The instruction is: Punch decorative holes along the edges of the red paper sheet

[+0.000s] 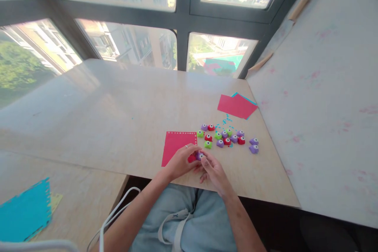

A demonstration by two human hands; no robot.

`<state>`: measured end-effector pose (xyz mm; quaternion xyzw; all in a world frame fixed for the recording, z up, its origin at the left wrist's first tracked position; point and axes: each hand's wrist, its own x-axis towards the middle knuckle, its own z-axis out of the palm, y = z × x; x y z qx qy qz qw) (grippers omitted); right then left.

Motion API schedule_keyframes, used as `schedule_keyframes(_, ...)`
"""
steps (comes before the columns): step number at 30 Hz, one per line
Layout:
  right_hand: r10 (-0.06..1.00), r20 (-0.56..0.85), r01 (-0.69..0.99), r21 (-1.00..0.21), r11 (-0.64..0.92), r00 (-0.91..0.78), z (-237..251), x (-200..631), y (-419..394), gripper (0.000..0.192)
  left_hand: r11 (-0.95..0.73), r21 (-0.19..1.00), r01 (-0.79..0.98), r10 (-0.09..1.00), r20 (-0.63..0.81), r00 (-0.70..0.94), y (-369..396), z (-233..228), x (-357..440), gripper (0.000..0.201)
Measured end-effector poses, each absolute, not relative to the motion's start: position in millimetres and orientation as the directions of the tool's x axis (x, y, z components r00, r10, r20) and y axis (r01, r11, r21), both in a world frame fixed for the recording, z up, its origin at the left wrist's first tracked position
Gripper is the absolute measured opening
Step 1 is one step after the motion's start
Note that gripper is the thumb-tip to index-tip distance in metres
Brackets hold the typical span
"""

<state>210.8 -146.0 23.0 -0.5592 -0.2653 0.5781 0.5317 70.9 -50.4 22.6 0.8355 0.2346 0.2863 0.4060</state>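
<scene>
From the head view, I am pinching a small purple paper punch (199, 155) between my left hand (181, 161) and right hand (213, 170), both closing on it over the near edge of the red paper sheet (178, 144), apparently lining it up. More punches (226, 137) are lying clustered on the bench (118, 118) just beyond.

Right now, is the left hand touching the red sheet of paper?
Touching. The head view shows the left hand resting directly on the red sheet, covering its near edge while both hands pinch a purple punch.
</scene>
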Motion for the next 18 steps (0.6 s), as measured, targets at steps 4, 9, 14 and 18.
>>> schedule_keyframes(4,0.91,-0.373,-0.382,-0.879,-0.285,0.179,25.5,213.4,-142.8,0.052,-0.639,0.742,0.202,0.593,0.309,0.743,-54.7,18.6,70.2,0.037)
schedule_keyframes(9,0.888,-0.414,-0.44,-0.848,-0.296,0.202,28.4,226.7,-142.5,0.051,-0.738,0.599,0.312,0.586,0.339,0.736,-48.6,20.0,59.9,0.074)
schedule_keyframes(14,0.843,-0.462,-0.446,-0.838,-0.313,0.277,29.3,235.1,-134.1,0.054,-0.781,0.481,0.398,0.539,0.197,0.819,-49.6,24.5,52.3,0.07)
schedule_keyframes(18,0.847,-0.473,-0.442,-0.831,-0.337,0.243,28.7,238.8,-128.8,0.052,-0.789,0.431,0.438,0.55,0.177,0.816,-52.1,27.9,54.0,0.049)
